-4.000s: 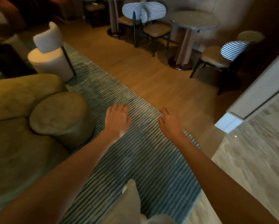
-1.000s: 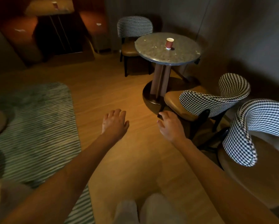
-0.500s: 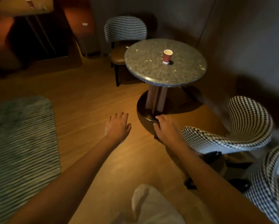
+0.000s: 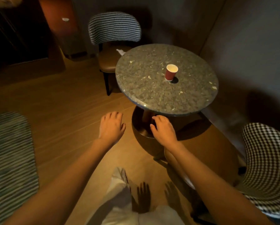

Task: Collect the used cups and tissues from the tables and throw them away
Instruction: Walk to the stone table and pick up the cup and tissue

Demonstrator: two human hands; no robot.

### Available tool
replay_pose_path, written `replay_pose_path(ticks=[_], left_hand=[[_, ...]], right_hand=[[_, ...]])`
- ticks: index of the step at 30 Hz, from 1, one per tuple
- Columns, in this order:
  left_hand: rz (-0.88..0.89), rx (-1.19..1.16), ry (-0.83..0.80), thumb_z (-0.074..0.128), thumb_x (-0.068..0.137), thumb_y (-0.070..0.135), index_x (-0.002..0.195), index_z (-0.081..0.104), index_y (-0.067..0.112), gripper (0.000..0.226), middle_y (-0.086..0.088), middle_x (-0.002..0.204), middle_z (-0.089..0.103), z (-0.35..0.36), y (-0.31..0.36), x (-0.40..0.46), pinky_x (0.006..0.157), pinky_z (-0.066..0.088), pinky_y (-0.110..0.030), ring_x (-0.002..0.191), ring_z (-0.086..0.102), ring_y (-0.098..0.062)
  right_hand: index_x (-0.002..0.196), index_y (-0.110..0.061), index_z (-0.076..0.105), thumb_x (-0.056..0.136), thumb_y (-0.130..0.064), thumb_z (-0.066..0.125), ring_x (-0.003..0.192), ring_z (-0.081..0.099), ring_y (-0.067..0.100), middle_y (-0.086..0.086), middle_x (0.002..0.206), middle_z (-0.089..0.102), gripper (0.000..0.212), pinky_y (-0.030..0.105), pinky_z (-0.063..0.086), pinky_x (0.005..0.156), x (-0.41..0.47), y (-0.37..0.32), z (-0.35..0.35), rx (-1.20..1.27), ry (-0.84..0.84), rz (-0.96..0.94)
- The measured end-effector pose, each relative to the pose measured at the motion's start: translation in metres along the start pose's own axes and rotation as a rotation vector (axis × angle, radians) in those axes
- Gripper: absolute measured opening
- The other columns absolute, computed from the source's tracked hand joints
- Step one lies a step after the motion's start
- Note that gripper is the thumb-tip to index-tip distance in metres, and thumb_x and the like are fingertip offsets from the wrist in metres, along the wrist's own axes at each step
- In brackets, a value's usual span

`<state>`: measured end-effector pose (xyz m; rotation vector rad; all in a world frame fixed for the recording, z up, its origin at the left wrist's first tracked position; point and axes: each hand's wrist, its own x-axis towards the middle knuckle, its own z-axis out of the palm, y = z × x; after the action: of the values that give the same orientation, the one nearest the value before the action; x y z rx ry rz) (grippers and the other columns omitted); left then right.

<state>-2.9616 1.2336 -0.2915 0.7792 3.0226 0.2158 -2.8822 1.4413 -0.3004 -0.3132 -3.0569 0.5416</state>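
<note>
Your left hand (image 4: 111, 125) and right hand (image 4: 164, 131) hang palm-down side by side above the floor (image 4: 58, 111), fingers relaxed and loosely spread, holding nothing. The cup (image 4: 171, 72) stands upright on the table (image 4: 152, 95), ahead of your right hand and a little to its right, well out of touch. Beyond your left hand, a tissue (image 4: 120, 51) lies on the seat of the far chair (image 4: 114, 28), just past the table's edge. A second chair (image 4: 269, 168) sits right of your right forearm, and a rug (image 4: 9, 159) lies left of your left arm.
</note>
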Motion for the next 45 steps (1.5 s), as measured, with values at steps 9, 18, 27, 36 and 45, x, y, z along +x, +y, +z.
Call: replay_pose_path(ticks=[9, 18, 27, 36, 45], left_hand=[[0.181, 0.001, -0.008, 0.051, 0.09, 0.038, 0.13, 0.046, 0.014, 0.047, -0.009, 0.13, 0.052, -0.029, -0.042, 0.198, 0.098, 0.038, -0.042, 0.12, 0.046, -0.03], [0.29, 0.007, -0.213, 0.045, 0.095, 0.037, 0.138, 0.039, 0.013, 0.049, -0.009, 0.139, 0.043, 0.027, -0.014, 0.339, 0.105, 0.033, -0.038, 0.128, 0.039, -0.028], [0.309, -0.082, -0.329, 0.047, 0.095, 0.035, 0.137, 0.041, 0.01, 0.049, -0.012, 0.135, 0.047, 0.059, 0.033, 0.428, 0.103, 0.035, -0.04, 0.125, 0.043, -0.031], [0.268, -0.25, -0.461, 0.052, 0.093, 0.027, 0.133, 0.046, 0.008, 0.045, -0.015, 0.132, 0.05, 0.082, 0.045, 0.472, 0.102, 0.036, -0.04, 0.12, 0.046, -0.034], [-0.158, -0.908, -0.583, 0.054, 0.095, 0.017, 0.126, 0.054, 0.007, 0.033, -0.012, 0.118, 0.06, 0.072, 0.063, 0.498, 0.07, 0.051, -0.013, 0.097, 0.06, -0.02]], right_hand=[[0.134, -0.005, 0.048, 0.096, -0.024, 0.049, 0.126, 0.044, 0.027, 0.013, 0.131, 0.052, 0.043, 0.038, 0.036, 0.106, 0.173, 0.025, -0.015, 0.058, 0.135, 0.179], [0.141, -0.006, 0.04, 0.094, -0.03, 0.054, 0.133, 0.037, 0.027, 0.013, 0.14, 0.045, 0.054, 0.039, 0.032, 0.111, 0.269, 0.108, 0.014, 0.223, 0.143, 0.478], [0.147, -0.015, 0.029, 0.07, -0.028, 0.084, 0.139, 0.034, 0.018, 0.005, 0.15, 0.037, 0.095, 0.039, 0.032, 0.114, 0.315, 0.149, 0.026, 0.76, 0.339, 0.822], [0.132, -0.021, 0.048, 0.059, -0.028, 0.089, 0.116, 0.053, 0.017, 0.001, 0.128, 0.057, 0.084, 0.025, 0.043, 0.091, 0.371, 0.165, 0.044, 0.832, 0.518, 0.906], [0.118, -0.03, 0.054, 0.059, -0.027, 0.089, 0.103, 0.054, 0.004, -0.012, 0.112, 0.059, 0.069, -0.003, 0.037, 0.075, 0.396, 0.152, 0.034, 0.887, 0.564, 0.805]])
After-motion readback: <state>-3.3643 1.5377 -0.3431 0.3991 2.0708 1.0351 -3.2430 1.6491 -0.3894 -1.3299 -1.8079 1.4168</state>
